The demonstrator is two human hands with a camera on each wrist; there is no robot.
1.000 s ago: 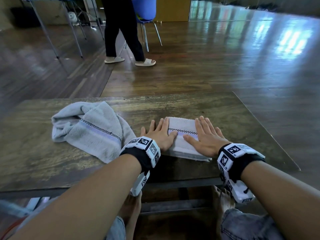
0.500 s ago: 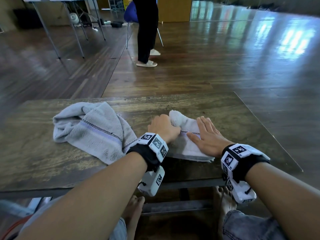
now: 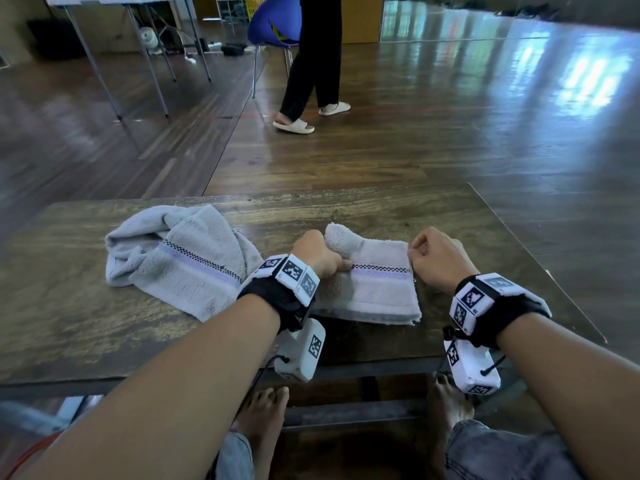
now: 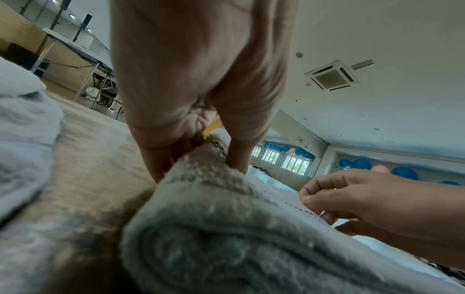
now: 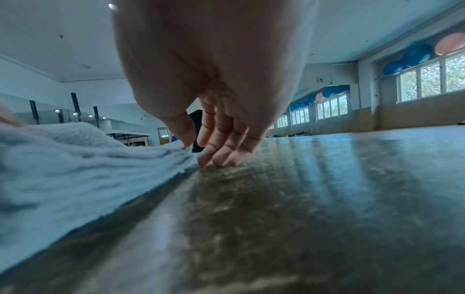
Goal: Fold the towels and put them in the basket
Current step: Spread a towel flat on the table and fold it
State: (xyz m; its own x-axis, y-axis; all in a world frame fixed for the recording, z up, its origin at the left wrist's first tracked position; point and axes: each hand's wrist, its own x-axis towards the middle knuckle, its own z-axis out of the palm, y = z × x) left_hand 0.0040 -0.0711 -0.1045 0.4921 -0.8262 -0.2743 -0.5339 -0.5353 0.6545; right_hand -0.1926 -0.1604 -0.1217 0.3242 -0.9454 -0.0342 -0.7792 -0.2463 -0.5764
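Fingers (image 4: 161,165) of left hand (image 3: 317,254) curl around folded towel's (image 3: 374,292) far-left corner, lifted off the bench (image 3: 467,237); right hand (image 3: 436,259) pinches its right edge. Towel's long axis runs hand to hand, so both are equally near. Crumpled towel (image 3: 180,258) lies left of it, just clear. No basket visible; walking person (image 3: 311,64) far beyond.

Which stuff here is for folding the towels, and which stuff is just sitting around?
For the job:
- folded towel, left hand gripping its far corner, right hand pinching its right edge
- crumpled towel, waiting on the table

Just around:
- blue chair
- person walking
- folding table
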